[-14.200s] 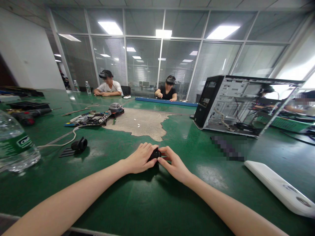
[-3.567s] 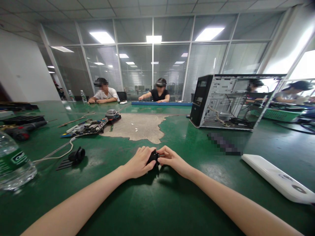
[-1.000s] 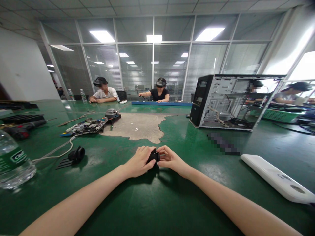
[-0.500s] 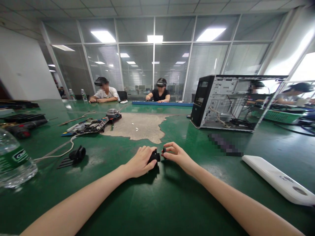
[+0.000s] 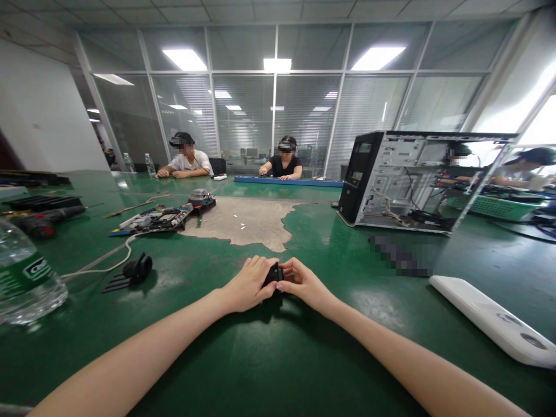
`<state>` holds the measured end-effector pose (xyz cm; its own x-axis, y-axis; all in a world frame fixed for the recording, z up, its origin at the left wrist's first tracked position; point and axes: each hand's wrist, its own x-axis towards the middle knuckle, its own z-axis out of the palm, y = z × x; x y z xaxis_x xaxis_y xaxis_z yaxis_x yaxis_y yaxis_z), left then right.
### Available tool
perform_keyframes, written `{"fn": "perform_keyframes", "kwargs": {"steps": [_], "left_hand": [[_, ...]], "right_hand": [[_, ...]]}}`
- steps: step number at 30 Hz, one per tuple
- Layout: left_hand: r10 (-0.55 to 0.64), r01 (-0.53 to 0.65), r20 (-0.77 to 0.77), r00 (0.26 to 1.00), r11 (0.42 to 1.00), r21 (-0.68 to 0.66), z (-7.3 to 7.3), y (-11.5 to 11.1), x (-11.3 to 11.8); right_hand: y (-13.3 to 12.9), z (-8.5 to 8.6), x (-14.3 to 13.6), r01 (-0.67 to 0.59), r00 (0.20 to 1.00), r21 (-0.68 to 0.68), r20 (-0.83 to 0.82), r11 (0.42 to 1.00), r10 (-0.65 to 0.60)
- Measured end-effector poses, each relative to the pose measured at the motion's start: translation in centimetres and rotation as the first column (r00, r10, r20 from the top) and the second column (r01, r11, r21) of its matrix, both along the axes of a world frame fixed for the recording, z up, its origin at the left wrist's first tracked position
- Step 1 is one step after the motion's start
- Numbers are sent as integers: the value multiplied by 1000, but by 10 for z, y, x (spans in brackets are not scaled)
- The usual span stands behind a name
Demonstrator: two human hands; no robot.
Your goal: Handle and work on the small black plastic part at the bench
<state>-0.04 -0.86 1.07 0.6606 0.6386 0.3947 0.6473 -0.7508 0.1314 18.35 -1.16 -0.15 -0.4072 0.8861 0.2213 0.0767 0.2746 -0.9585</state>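
Three bottles (image 5: 26, 272) here, two hands (image 5: 248, 285) up close, and it's one PC case (image 5: 391, 179), one circuit board (image 5: 152, 221), one basket (image 5: 499, 207), one white slab (image 5: 482, 315)!

On the counter (image 5: 243, 359), a device (image 5: 273, 274) sat between the hands (image 5: 245, 288), near the middle. A bottle (image 5: 30, 278) stood near left, a circuit board (image 5: 154, 221) beyond it; a slab (image 5: 482, 315) lay near right, a computer case (image 5: 359, 179) behind it, two people (image 5: 285, 165) at the far edge.
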Motion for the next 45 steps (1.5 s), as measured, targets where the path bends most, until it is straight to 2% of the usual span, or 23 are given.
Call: {"fn": "perform_keyframes", "kwargs": {"steps": [2,10,14,21,30,33,38,45], "left_hand": [[-2,2,-5,1000,1000,0,0,0,-1],[1,-1,-9,1000,1000,4,0,0,0],[0,0,-20,1000,1000,4,0,0,0],[0,0,-14,1000,1000,7,0,0,0],[2,-2,-19,1000,1000,7,0,0,-1],[4,-4,-19,1000,1000,5,-1,1,-1],[-5,5,-3,1000,1000,7,-1,0,-1],[0,0,-9,1000,1000,2,-1,0,-1]], "right_hand": [[-3,-1,0,-17,1000,25,1,1000,17],[-2,-1,-1,-10,1000,-50,-28,999,9],[0,-2,1,-50,999,-70,-5,996,49],[-6,1,5,-110,994,70,12,992,109],[2,-3,-1,0,1000,3,-4,1000,0],[2,-3,1,-18,1000,-18,12,1000,18],[-2,2,3,-119,992,-11,-51,993,118],[0,-2,1,-52,998,-16,-36,999,51]]}}
